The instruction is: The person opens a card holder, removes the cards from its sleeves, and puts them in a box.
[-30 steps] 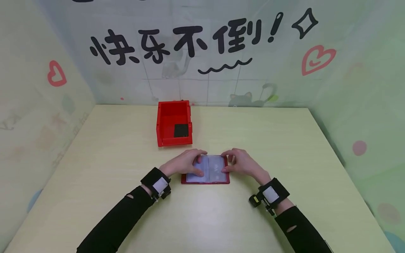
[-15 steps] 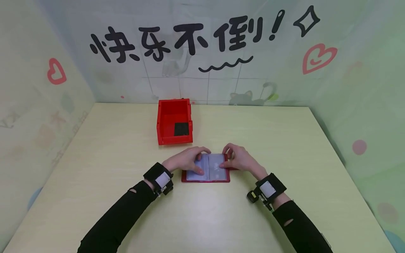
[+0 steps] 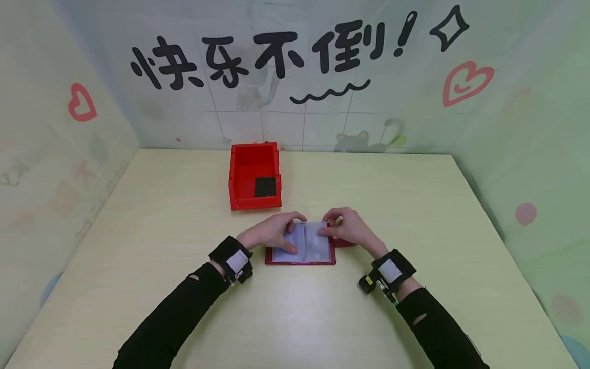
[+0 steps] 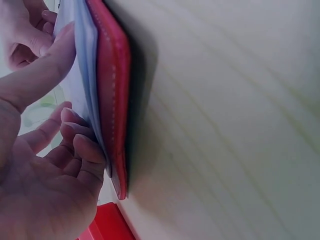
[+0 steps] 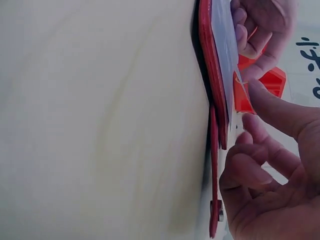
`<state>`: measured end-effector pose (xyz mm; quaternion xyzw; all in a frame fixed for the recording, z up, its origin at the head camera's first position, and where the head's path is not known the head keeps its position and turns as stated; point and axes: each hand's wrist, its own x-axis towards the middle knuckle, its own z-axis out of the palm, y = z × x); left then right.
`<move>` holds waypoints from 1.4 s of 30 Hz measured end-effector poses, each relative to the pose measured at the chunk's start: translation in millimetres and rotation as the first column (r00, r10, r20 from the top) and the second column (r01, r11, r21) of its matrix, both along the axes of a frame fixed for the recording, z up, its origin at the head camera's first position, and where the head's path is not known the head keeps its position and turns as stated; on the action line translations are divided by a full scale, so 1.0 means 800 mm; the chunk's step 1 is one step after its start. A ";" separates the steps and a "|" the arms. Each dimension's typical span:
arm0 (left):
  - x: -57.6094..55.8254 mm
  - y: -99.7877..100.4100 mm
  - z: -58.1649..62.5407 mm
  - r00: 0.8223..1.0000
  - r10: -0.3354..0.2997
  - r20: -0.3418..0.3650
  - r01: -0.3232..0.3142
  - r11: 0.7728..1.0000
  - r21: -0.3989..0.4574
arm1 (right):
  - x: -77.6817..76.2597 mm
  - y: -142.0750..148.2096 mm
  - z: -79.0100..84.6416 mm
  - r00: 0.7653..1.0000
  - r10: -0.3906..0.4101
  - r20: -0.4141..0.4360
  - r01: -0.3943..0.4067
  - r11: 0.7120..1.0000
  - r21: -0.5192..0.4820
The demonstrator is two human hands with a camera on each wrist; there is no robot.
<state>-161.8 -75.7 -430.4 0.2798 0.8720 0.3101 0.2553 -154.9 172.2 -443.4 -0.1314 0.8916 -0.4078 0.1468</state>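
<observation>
A red card holder (image 3: 300, 264) with clear plastic sleeves (image 3: 318, 248) lies open on the table, its stitched cover edge (image 4: 114, 85) facing the left wrist camera. My left hand (image 3: 275, 231) holds its left half, thumb across the sleeves and fingers curled at the far edge. At the upper right corner, my right hand (image 3: 348, 225) has thumb and index finger at a thin clear sleeve (image 5: 242, 82), which lifts away from the pages beneath. A red strap (image 5: 215, 170) with a metal snap sticks out to the right, under the right hand.
Behind the left hand stands a red plastic bin (image 3: 255, 205) with a dark square piece (image 3: 265, 187) inside. The pale wooden table (image 3: 295, 318) is enclosed by printed panels at the back and both sides.
My right hand has shifted slightly inward and up, raising a sleeve's edge. The red strap has come into view at the right. My left hand stays nearly in place on the card holder.
</observation>
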 end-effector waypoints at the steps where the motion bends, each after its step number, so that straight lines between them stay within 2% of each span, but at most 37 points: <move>1: 0.000 0.000 0.000 1.000 0.009 0.005 -0.009 1.000 0.000 | 0.000 0.000 0.000 1.000 -0.018 0.020 0.018 1.000 -0.017; 4: 0.001 0.000 0.001 0.999 0.044 0.030 -0.044 0.999 -0.002 | 0.002 0.000 0.001 0.992 -0.045 0.120 0.054 0.996 -0.072; 8: 0.002 -0.003 0.000 0.996 0.070 0.055 -0.071 0.997 0.021 | 0.010 -0.002 0.005 0.963 -0.007 0.270 0.053 0.985 -0.164; 11: 0.002 -0.008 -0.001 0.996 0.071 0.055 -0.075 0.995 0.068 | 0.017 -0.005 0.005 0.950 0.022 0.311 0.048 0.975 -0.215; 13: 0.001 -0.012 -0.003 0.996 0.076 0.051 -0.081 0.991 0.106 | 0.022 -0.008 0.005 0.955 0.028 0.295 0.045 0.971 -0.236; 16: -0.001 -0.019 -0.008 0.993 0.102 0.059 -0.111 0.980 0.167 | 0.029 -0.015 0.002 0.974 0.019 0.225 0.041 0.964 -0.261; 20: -0.001 -0.027 -0.010 0.982 0.146 0.122 -0.172 0.957 0.233 | 0.036 -0.024 -0.001 0.993 0.010 0.119 0.026 0.954 -0.298; 24: 0.000 -0.031 -0.010 0.970 0.161 0.184 -0.207 0.943 0.262 | 0.039 -0.029 -0.001 0.996 0.038 0.081 -0.011 0.951 -0.308; 31: -0.005 -0.035 -0.009 0.966 0.153 0.207 -0.211 0.933 0.293 | 0.038 -0.031 -0.001 0.983 0.169 0.069 -0.148 0.958 -0.248; 37: -0.004 -0.035 -0.004 0.959 0.205 0.197 -0.250 0.937 0.245 | 0.034 -0.034 0.000 0.978 0.200 0.062 -0.188 0.968 -0.169; 42: 0.000 -0.030 -0.001 0.944 0.293 0.154 -0.317 0.934 0.167 | 0.034 -0.034 0.000 0.974 0.223 0.033 -0.218 0.970 -0.111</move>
